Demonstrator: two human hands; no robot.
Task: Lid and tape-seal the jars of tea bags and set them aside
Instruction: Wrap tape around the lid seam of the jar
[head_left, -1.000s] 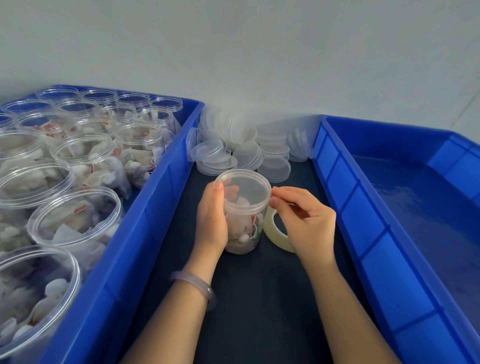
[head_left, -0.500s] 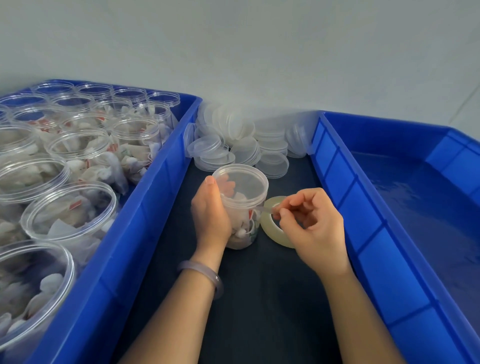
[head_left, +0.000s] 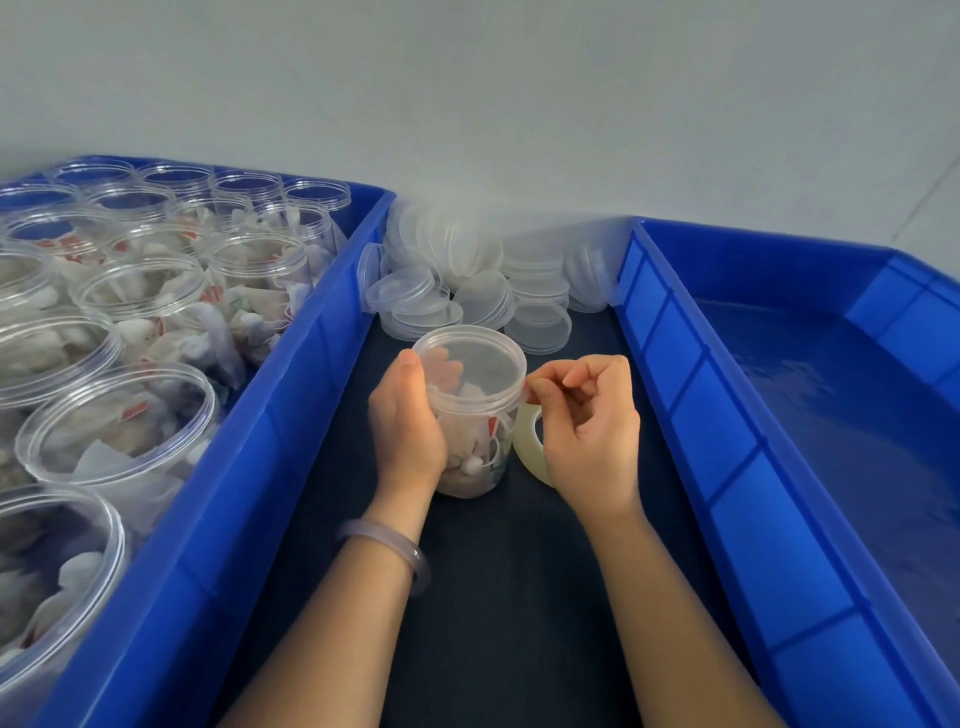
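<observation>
A lidded jar of tea bags (head_left: 467, 415) stands upright mid-table (head_left: 493, 597), between the left bin (head_left: 218, 519) and the right bin (head_left: 727, 457). The left hand (head_left: 408, 421) wraps its fingers round the jar's side. The right hand (head_left: 589, 431) has its fingers curled, with thumb and forefinger pinched at the lid (head_left: 470, 361) rim; I cannot tell what they pinch. A tape roll (head_left: 525, 449) stands just beside the jar.

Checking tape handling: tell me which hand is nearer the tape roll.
Right. The right hand overlaps the tape roll; the left hand grips the jar, which separates it from the roll.
</observation>
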